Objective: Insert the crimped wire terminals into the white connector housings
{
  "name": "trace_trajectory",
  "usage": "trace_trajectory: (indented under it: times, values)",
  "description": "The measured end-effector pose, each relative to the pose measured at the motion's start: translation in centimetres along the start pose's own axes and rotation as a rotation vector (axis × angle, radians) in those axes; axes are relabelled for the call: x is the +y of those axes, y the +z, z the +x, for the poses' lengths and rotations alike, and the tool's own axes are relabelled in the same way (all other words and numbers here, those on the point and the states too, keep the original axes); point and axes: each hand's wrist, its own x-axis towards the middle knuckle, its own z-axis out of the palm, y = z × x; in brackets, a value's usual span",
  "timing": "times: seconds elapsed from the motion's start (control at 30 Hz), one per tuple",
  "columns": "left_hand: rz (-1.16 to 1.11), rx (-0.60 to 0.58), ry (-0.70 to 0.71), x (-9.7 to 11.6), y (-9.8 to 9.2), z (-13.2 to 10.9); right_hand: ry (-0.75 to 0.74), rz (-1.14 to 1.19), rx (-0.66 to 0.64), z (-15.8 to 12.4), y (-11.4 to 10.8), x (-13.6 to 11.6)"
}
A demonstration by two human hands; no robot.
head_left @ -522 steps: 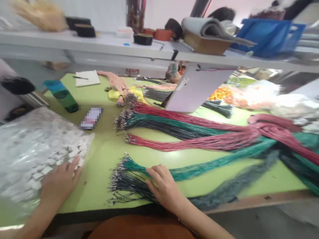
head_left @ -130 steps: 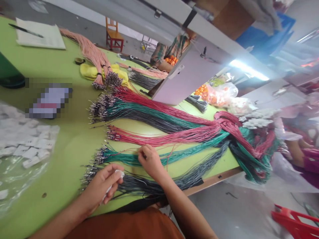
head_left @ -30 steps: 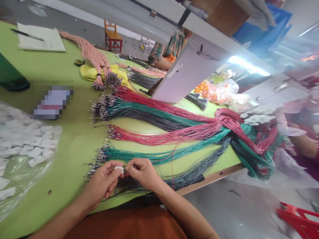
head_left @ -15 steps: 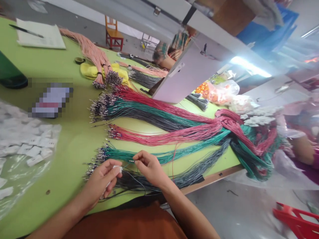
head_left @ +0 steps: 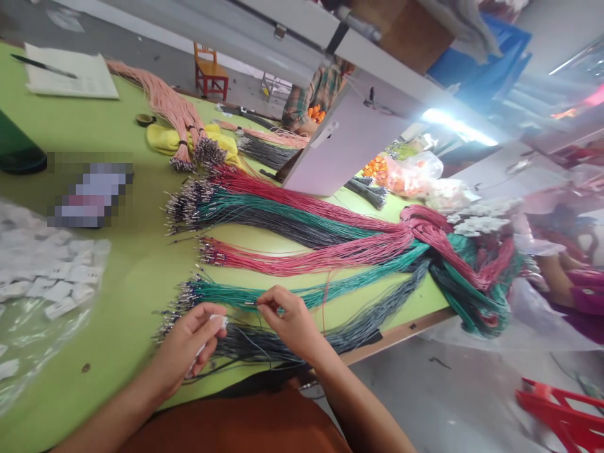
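Note:
My left hand (head_left: 189,343) is closed around a small white plastic connector (head_left: 219,321), its end showing between thumb and fingertips. A thin dark wire (head_left: 252,343) loops out beside it. To its right, my right hand (head_left: 290,318) pinches a wire, whose metal terminal (head_left: 250,304) sticks out leftward toward the connector, a short gap away. The colour of that wire I cannot make out. Under both hands lie a bundle of green wires (head_left: 231,293) and a bundle of dark grey wires (head_left: 325,340). Just beyond is a pinkish-red bundle (head_left: 283,261). Metal terminals tip their left ends.
A clear bag of white connectors (head_left: 61,289) lies at left, with a blurred-out phone (head_left: 92,195) behind it. Farther back are more red wires (head_left: 283,192), a yellow cloth (head_left: 160,138) and a notebook (head_left: 89,78). Other people sit behind the panel (head_left: 335,145) and at right.
The view has shifted slightly. My right hand has drawn a little away from the left, widening the gap between terminal and connector. Both hands keep their hold.

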Motion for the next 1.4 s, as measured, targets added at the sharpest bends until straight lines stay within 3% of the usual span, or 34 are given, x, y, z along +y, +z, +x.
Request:
trace_trajectory:
  times: [0.13,0.33,0.63,0.87,1.4]
  values:
    - [0.031,-0.047,-0.011,0.1,0.0,-0.1,-0.025,-0.009,-0.007,0.3,0.4,-0.7]
    - [-0.025,-0.077,-0.007,0.2,-0.1,0.0,-0.119,-0.007,-0.122,0.5,1.1,-1.9]
    - [-0.007,-0.054,-0.008,0.2,0.0,0.0,-0.184,-0.173,-0.078,0.2,1.9,-1.9]
    - [0.057,-0.073,0.003,0.0,0.0,-0.1,-0.331,-0.255,-0.072,-0.3,2.4,-1.7]
    - [0.21,-0.071,0.024,-0.2,0.3,0.4,-0.266,-0.118,-0.17,-0.4,2.9,-1.0]
